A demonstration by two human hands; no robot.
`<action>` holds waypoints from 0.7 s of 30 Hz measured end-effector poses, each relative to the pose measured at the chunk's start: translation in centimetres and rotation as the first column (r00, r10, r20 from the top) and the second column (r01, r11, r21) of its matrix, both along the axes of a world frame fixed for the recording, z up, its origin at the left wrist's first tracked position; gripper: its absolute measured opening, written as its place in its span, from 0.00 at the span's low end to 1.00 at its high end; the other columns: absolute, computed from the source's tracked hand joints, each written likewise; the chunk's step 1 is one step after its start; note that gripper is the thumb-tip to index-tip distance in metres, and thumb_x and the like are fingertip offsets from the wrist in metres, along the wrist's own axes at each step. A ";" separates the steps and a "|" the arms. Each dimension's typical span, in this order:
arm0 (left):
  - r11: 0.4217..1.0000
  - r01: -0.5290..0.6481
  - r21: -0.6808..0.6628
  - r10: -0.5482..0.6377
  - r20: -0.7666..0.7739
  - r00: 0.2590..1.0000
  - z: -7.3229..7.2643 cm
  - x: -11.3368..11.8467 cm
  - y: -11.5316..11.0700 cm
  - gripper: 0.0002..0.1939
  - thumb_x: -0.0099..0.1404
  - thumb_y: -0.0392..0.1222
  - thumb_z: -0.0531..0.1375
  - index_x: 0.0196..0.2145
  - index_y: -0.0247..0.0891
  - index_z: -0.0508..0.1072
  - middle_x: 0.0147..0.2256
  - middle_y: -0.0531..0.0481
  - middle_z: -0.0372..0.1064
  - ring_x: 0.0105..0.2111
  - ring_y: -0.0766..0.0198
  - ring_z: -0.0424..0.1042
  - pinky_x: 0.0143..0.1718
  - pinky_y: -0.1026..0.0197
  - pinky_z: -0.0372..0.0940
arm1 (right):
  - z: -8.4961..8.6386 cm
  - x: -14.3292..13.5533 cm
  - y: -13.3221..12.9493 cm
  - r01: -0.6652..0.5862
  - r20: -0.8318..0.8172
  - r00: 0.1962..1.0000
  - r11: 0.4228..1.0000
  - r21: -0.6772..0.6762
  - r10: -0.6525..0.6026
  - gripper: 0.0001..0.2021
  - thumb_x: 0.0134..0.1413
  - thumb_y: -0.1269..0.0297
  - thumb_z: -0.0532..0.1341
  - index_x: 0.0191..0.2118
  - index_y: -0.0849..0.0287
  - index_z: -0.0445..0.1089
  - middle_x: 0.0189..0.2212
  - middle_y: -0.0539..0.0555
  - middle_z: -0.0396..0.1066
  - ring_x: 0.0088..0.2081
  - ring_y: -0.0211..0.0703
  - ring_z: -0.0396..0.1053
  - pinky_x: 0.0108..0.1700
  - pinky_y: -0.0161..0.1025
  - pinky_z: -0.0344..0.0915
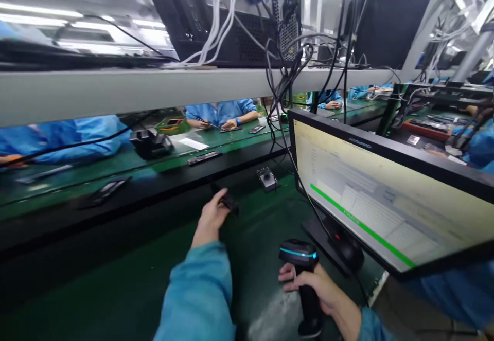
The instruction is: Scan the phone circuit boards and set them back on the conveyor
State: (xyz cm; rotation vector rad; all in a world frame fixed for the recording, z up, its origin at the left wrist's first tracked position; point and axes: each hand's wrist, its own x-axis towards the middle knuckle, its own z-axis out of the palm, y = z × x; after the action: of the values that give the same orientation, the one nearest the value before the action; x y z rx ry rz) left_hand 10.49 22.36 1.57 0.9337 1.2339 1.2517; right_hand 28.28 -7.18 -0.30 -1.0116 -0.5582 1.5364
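Observation:
My left hand (211,217) reaches forward over the green bench and grips a small dark object (228,202), blurred against the black ledge. At the lower right my right hand (318,285) is wrapped round the handle of a black barcode scanner (299,253), which has a lit blue strip across its head. Beyond my hands, a small grey device (267,178) lies on the bench. A monitor (358,192) stands to the right, showing a green bar on a pale screen.
A dark raised ledge (154,186) crosses behind my left hand. Phone-like parts (204,158) lie on the far line, where people in blue sleeves (219,112) sit. Black cables (287,73) hang from the overhead shelf (116,91). A black mouse (347,252) rests under the monitor.

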 end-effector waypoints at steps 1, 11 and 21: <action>0.999 0.030 0.013 -0.032 0.127 0.991 -0.3 -1.8 -2.1 0.28 0.55 0.63 0.61 0.40 0.36 0.65 0.38 0.43 0.67 0.40 0.55 0.70 0.40 0.51 0.68 | 0.3 -0.3 -0.2 -0.093 -0.011 0.996 0.995 0.030 0.093 0.14 0.34 0.67 0.64 0.33 0.65 0.76 0.32 0.57 0.77 0.33 0.47 0.76 0.35 0.39 0.71; 0.927 0.236 0.292 -0.312 0.949 0.051 -1.7 -3.8 -22.7 0.33 0.63 0.49 0.62 0.62 0.39 0.57 0.55 0.39 0.63 0.43 0.65 0.68 0.42 0.62 0.67 | 7.4 -4.9 -7.2 -0.357 0.289 0.900 0.932 0.058 0.326 0.05 0.35 0.71 0.65 0.22 0.63 0.68 0.13 0.46 0.65 0.14 0.32 0.60 0.20 0.30 0.57; 0.865 0.391 0.315 -0.383 0.917 0.110 -0.5 -3.5 -34.0 0.31 0.59 0.55 0.61 0.57 0.42 0.65 0.51 0.41 0.66 0.29 0.70 0.61 0.27 0.66 0.61 | 6.5 -8.1 -19.9 -0.313 0.220 0.933 0.943 0.112 0.284 0.07 0.40 0.68 0.67 0.22 0.62 0.67 0.10 0.46 0.65 0.12 0.33 0.60 0.19 0.31 0.58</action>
State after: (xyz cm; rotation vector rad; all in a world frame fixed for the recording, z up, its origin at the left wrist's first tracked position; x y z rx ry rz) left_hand 6.96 -11.59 1.05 0.2150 -0.0999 1.0305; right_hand 20.15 -27.04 6.23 -1.0082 -0.9921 1.6395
